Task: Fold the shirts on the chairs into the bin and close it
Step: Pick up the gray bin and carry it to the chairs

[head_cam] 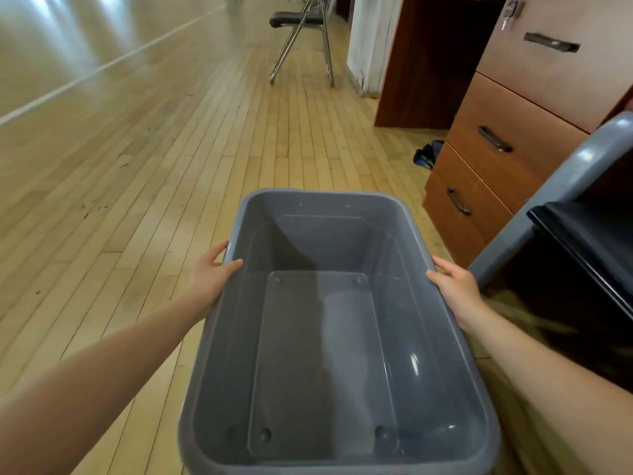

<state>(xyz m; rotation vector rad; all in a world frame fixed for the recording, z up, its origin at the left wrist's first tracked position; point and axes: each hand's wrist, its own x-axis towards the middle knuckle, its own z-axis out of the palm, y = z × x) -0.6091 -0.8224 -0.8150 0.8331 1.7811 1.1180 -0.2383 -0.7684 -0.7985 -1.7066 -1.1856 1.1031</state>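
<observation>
Bin (428,337): grey, nothing inside, above the wooden floor (137,166).
My left hand (209,279): clasping its left rim.
My right hand (457,293): clasping its right rim.

Bin (337,337) in the near middle, above the floor (137,166), left hand (209,281) on its left rim, right hand (457,291) on its right rim. Drawer cabinet (507,138) to the right beyond it; folding chair (301,32) far behind; small bag (426,154) on the floor beside the cabinet.
</observation>
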